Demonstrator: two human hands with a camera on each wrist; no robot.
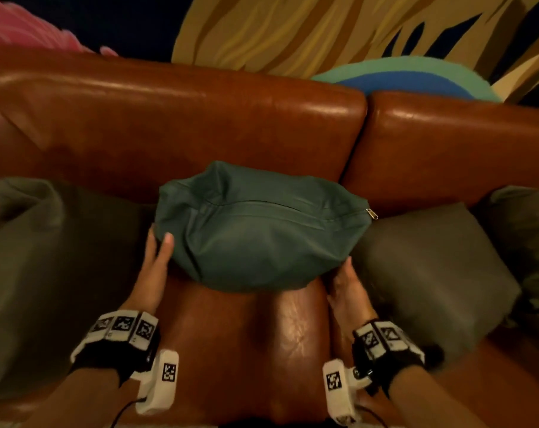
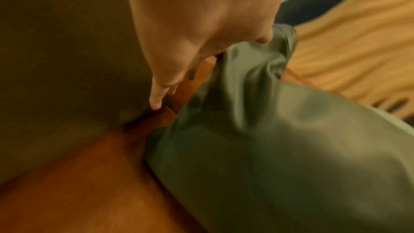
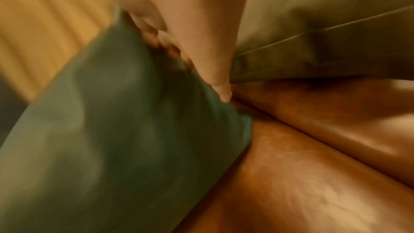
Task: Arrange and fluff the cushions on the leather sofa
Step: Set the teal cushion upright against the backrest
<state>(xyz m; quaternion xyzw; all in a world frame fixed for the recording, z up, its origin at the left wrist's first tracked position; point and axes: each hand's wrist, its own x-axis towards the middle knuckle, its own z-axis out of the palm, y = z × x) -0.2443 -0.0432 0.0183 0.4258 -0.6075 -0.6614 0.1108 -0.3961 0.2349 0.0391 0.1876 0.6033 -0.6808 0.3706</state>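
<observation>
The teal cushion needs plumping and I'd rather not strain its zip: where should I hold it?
Probably by its two short ends, coming in from left and right. The teal cushion lies lengthwise with the zip running along its top, so the ends are free; the left hand and right hand already flank it there.

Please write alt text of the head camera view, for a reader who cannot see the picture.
Two hands, the left hand and the right hand, press the sides of a teal cushion standing on a brown leather sofa. An olive cushion sits at its left, a grey cushion at its right.
</observation>
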